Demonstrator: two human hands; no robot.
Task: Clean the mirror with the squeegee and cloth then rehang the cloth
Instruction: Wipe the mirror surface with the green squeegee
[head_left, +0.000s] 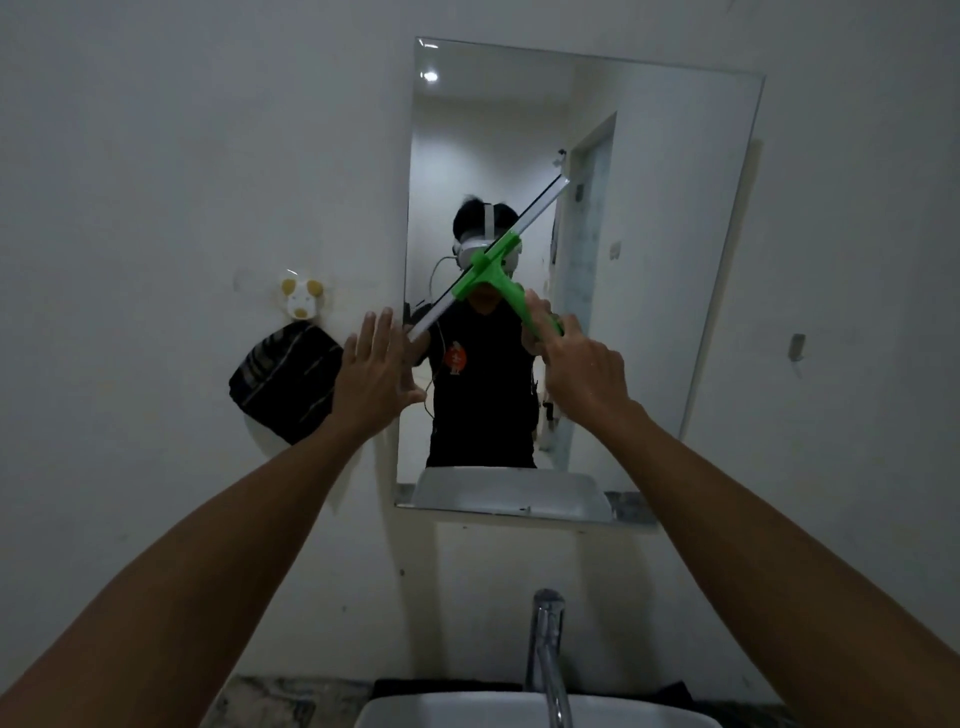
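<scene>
Squeegee (488, 270) work is underway: my right hand (582, 364) grips its green handle at the mirror (675, 260), left hand (371, 371) splayed empty; cloth (285, 384) hangs unused.

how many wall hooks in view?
2. A mouse-shaped hook left of the mirror, with the dark cloth hanging from it; a small bare hook on the wall right of the mirror. The arms may hide more.
</scene>
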